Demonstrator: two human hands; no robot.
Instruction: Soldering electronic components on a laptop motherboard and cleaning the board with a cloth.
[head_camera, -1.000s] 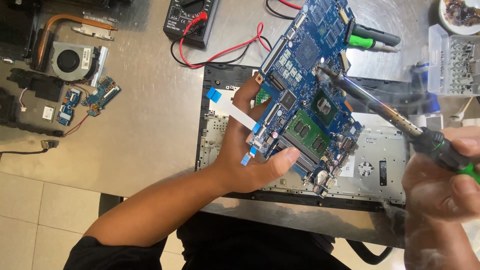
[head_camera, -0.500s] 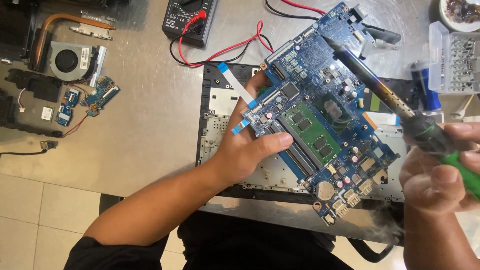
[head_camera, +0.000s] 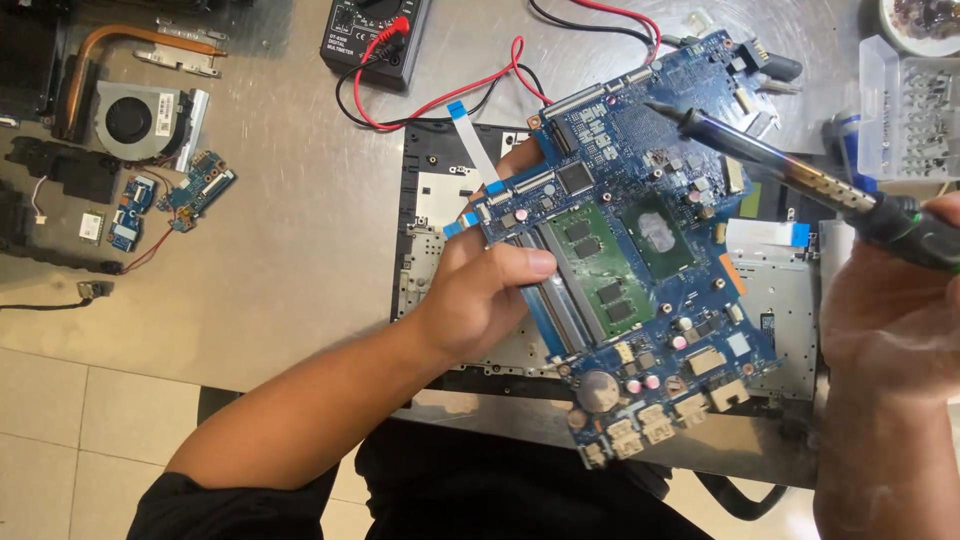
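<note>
Steel-grey metal table (head_camera: 300, 250) carries an opened black laptop base (head_camera: 440, 200) at centre; above it the left hand (head_camera: 480, 295) grips a large blue motherboard (head_camera: 640, 250) by its edge, tilted. Right hand (head_camera: 890, 320), closed around a black-and-green soldering iron (head_camera: 800, 175), should steady itself so the tip meets only the intended joint

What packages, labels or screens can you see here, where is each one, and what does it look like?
Multimeter: top centre of the table, black box; its screen is cut off by the frame edge.
Clear plastic parts box: top right, rectangular, with small compartments.
White label: far left, small square on a dark part.
Green memory module: on the blue motherboard in the left hand, with black chips.
</note>
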